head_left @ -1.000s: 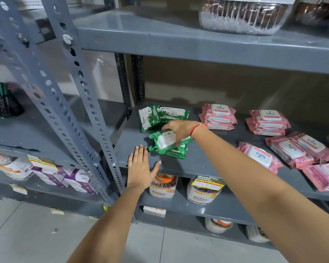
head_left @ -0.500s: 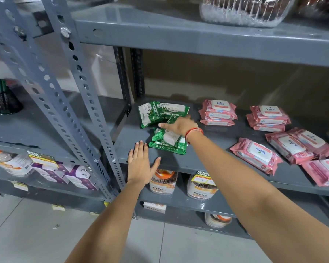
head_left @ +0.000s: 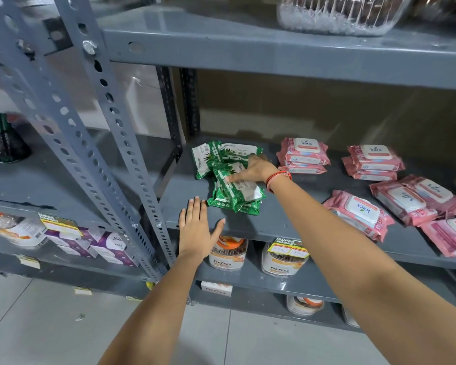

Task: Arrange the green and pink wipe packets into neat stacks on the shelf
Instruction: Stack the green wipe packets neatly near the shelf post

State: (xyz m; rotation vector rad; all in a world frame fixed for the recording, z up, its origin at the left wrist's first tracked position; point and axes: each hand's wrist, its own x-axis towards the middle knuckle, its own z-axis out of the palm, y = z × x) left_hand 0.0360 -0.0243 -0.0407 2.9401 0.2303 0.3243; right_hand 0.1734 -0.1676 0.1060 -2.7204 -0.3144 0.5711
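While both arms reach forward to the grey shelf [head_left: 248, 227], the scene reads as follows.

Right hand [head_left: 253, 169]: stretched far across the shelf, palm down, fingers [head_left: 233, 178] pressed on top of the near green packets [head_left: 234, 193]; whether it grips the top packet or only presses it, I cannot tell. A red band [head_left: 278, 179] circles the wrist.

Left hand [head_left: 198, 230]: laid flat on the near edge of the shelf, fingers spread wide and straight, thumb out to the right, holding nothing; it sits just near and left of the green packets, not touching them.

Green packets: a loose near stack under the right hand, overlapping a far pair [head_left: 221, 154] that lies flat and skewed by the left upright.

Pink packets: two tidy far stacks [head_left: 303, 155] [head_left: 373, 162]; loose ones [head_left: 358, 214] scattered near and right.

Change from half a second ago: the right hand has pushed farther in, carrying the near green stack up against the far pair; the left hand has stayed planted on the edge.
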